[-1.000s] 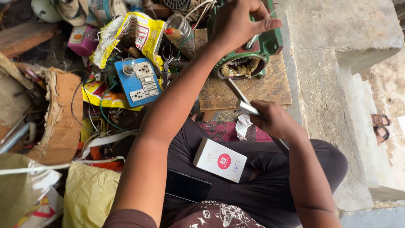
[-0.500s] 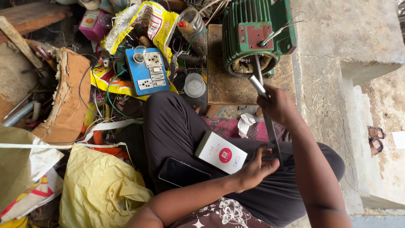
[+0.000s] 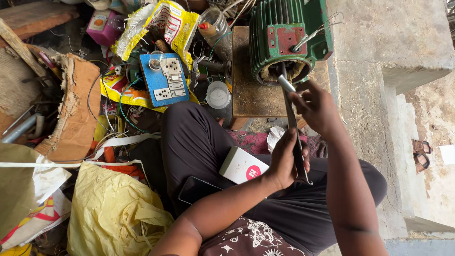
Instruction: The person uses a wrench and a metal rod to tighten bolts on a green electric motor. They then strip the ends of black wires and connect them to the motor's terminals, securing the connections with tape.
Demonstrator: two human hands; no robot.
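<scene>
A green electric motor with a red plate stands on a wooden board, its open end facing me. My right hand grips the upper part of a long thin metal tool whose tip rests at the motor's opening. My left hand closes around the tool's lower end, over my lap. A white box with a red round mark and a dark phone lie on my thigh.
A blue switch board, a clear jar, a yellow printed bag and tangled wires crowd the left. Torn cardboard and a yellow plastic sack lie nearer. A concrete step runs along the right.
My left hand came back from the motor, passed over the white box on my lap, and now grips the tool's lower end. The right hand stayed on the tool.
</scene>
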